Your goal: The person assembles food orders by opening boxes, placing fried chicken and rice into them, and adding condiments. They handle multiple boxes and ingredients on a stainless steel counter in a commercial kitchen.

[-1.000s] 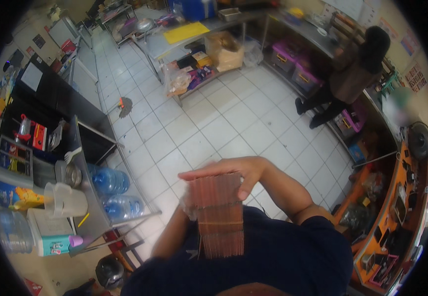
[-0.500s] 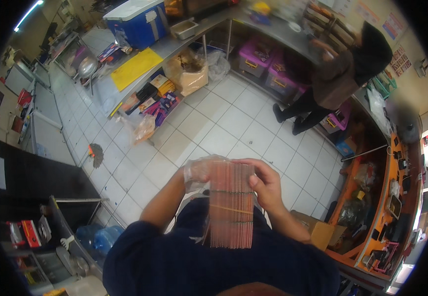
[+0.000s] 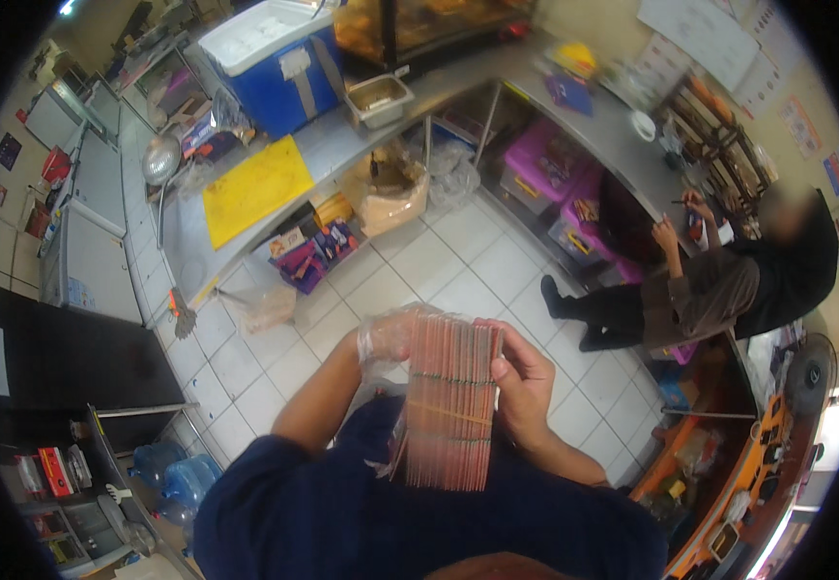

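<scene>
Upright before my chest is a thick block of many thin, flat, reddish pieces [image 3: 448,401], their edges packed side by side. A tan band crosses its middle, with a dark line above it. My right hand [image 3: 524,377] grips the upper right side, thumb on the near face and fingers behind. On the upper left, my left hand [image 3: 386,338] holds the block too, with clear crinkled plastic [image 3: 381,356] over it; I cannot tell whether that is a glove or a bag. The left fingers are partly hidden behind the block.
Ahead runs a metal counter [image 3: 342,145] bearing a blue cooler [image 3: 279,92], a metal pan [image 3: 379,104] and a yellow sheet [image 3: 257,191]. Purple-lidded bins [image 3: 545,159] sit below. Another person [image 3: 719,290] stands at the right counter. Water jugs [image 3: 188,483] are at lower left.
My view has shifted, so the surroundings sit differently. Both hands keep their hold, and the block tilts slightly. The other person's hands now show in front of their body.
</scene>
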A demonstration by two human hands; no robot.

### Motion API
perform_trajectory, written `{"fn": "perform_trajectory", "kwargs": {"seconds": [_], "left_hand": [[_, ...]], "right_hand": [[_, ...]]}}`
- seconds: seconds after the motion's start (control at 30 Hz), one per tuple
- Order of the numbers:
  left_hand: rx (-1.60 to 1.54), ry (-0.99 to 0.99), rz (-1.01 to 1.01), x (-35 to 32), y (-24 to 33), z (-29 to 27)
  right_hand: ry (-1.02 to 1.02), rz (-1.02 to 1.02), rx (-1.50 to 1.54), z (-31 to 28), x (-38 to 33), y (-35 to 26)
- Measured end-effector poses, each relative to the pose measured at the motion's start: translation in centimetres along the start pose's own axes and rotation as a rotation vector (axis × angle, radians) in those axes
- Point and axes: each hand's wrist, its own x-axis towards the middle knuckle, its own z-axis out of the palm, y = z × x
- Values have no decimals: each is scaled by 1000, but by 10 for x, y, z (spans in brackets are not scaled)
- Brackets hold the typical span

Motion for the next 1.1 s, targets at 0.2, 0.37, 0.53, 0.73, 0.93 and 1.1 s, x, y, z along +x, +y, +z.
{"fn": "perform_trajectory", "kwargs": {"seconds": [0.2, 0.37, 0.53, 0.73, 0.93, 1.1], "left_hand": [[-66, 224, 129, 4, 37, -75], [-146, 435, -19, 31, 104, -108], [-99, 320, -158, 92, 163, -165], [138, 203, -68, 152, 190, -219], [95, 402, -186, 192, 209, -265], [-12, 600, 16, 223, 219, -303]], "right_hand": [[-148, 39, -39, 0, 117, 8], [-146, 73, 73, 9, 202, 12], [50, -128, 134, 15, 263, 7], [136, -316, 201, -16, 339, 66], [486, -643, -140, -55, 462, 66], [658, -833, -419, -94, 574, 5]]}}
